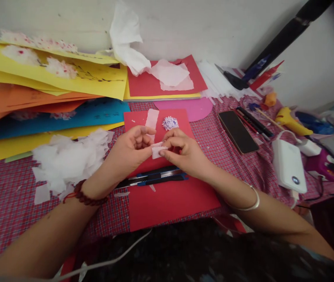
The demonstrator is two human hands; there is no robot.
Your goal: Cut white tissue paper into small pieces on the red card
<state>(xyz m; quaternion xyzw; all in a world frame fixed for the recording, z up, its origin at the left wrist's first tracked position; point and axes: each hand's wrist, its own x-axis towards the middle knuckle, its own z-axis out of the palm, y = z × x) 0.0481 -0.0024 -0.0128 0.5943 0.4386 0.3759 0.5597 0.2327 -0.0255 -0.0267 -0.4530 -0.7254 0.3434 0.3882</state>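
Both hands meet over a red paper sheet (169, 199) on the checked tablecloth. My left hand (131, 149) and my right hand (184, 150) pinch a small folded piece of white tissue paper (157, 150) between their fingertips. Just beyond them on the red sheet lie a strip of white tissue (152, 118) and a small crumpled white-and-blue tissue ball (170, 123). Under my wrists lie a ruler and a blue utility knife (158, 179).
A heap of torn white tissue (67, 158) sits at left, below stacked yellow, orange and blue card sheets (52, 94). At right lie a black phone (237, 131), pens (253, 122), a white power bank (289, 166) and a yellow glue gun (289, 119).
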